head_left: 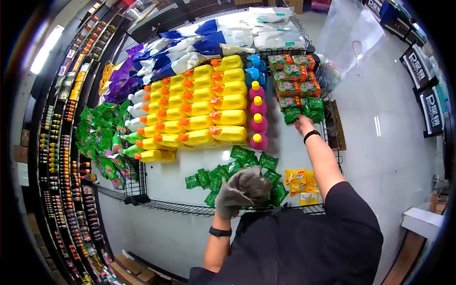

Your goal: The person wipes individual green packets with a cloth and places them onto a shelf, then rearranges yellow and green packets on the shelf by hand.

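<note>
My right hand (304, 125) is bare, with a black band at the wrist. It reaches to the right side of the display, its fingers closed at the edge of a green packet (290, 116). More green packets (314, 105) lie beside it, in front of stacked orange-and-green packs (289, 87). Grey fabric covers my left hand (229, 202), which is closed around a bunched grey cloth (254, 184). That hand is above a loose pile of green packets (218, 176) near the front edge and partly hides them.
Yellow bottles (199, 137) with orange caps stand in rows, with pink bottles (258, 124) alongside. Yellow packets (295, 176) lie at the front right. Wire edging (183, 207) borders the display. Green bags (99, 140) hang at left, near tall stocked shelves (61, 166).
</note>
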{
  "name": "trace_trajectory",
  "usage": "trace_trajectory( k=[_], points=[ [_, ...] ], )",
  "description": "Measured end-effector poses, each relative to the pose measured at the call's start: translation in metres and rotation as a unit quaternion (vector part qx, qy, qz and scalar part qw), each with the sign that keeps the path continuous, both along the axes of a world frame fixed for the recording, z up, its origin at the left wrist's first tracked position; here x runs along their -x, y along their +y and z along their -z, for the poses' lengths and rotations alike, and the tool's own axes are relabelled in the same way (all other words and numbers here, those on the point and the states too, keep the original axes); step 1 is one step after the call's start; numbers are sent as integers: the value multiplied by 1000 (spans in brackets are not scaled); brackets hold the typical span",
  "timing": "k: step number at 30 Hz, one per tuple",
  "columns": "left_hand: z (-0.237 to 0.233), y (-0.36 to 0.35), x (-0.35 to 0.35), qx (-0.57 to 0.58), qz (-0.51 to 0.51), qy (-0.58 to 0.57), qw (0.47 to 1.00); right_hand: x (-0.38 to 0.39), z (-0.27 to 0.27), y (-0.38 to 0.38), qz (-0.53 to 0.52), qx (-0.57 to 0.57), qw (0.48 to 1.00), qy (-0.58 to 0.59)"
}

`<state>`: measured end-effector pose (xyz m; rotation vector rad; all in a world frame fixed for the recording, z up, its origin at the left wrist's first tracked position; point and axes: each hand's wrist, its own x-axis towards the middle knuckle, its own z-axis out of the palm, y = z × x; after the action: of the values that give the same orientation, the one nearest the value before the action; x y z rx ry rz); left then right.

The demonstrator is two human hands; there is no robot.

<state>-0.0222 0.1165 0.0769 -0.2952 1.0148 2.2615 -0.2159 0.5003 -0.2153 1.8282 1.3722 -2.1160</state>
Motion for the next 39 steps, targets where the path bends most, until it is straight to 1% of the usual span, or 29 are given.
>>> trace_trajectory(
  k=[2,4,5,6,7,8,9,10,12,13,14,15,16,17,18,20,21,23,24,26,27,28,29,31,32,33,35,37,39],
  points=[
    [2,5,4,1,10,3,1000,-6,17,-4,-4,29,999,44],
    [6,9,9,-25,7,-17,1000,-15,22,-9,-29,47,990,129],
    [14,6,6,11,14,23,1000,-26,21,-18,-26,46,986,158],
    [22,3,4,49,19,63,997,-43,24,-25,-63,4,984,168],
    [47,-5,4,144,40,171,974,-58,25,-30,-100,-40,978,181],
    [72,-12,6,234,59,281,929,-81,6,-44,-92,-24,978,185],
    [66,-10,8,213,54,269,938,-109,-21,-61,-82,-16,979,186],
    [52,-4,10,129,45,199,970,-137,-43,-75,-86,-4,980,182],
    [43,8,8,22,54,130,990,-193,-80,-92,-130,73,964,218],
    [51,9,7,-12,70,132,989,-217,-105,-103,-111,167,943,266],
    [60,11,5,-46,87,133,986,-235,-148,-113,-144,208,929,270],
    [67,15,5,-51,104,154,981,-253,-170,-119,-175,263,898,306],
    [74,18,4,-54,120,173,976,-265,-200,-127,-191,282,887,312],
    [72,19,-1,-9,165,216,962,-278,-220,-137,-208,306,874,314],
    [71,19,-7,35,208,261,942,-289,-223,-141,-294,277,868,290],
    [67,25,-18,28,187,156,970,-296,-223,-149,-443,187,835,269],
    [62,29,-24,23,171,102,980,-297,-235,-155,-510,86,827,221],
    [45,24,-22,149,295,94,939,-300,-257,-168,-527,-49,828,186],
    [121,12,-21,376,274,467,752,-301,-259,-173,-521,-59,828,196],
    [78,-3,-19,305,196,654,664,-303,-262,-180,-513,-81,828,213],
    [60,-8,-19,263,154,735,606,-303,-264,-183,-525,-99,817,215],
    [59,-3,-23,287,163,652,683,-303,-267,-186,-538,-117,806,217],
    [62,-11,-23,317,174,666,652,-303,-270,-188,-550,-135,795,219],
    [72,-35,-22,374,197,689,589,-300,-269,-196,-549,-80,801,224],
    [71,-42,-29,402,172,684,584,-298,-267,-200,-548,-52,803,226],
    [79,-48,-37,412,140,679,591,-296,-268,-203,-547,-24,805,227],
    [95,-58,-51,430,78,666,604,-294,-273,-211,-578,12,778,247],
    [97,-65,-60,441,66,645,621,-290,-273,-221,-589,62,751,292],
    [90,-71,-66,443,27,631,636,-293,-270,-230,-602,37,743,291]
  ],
)
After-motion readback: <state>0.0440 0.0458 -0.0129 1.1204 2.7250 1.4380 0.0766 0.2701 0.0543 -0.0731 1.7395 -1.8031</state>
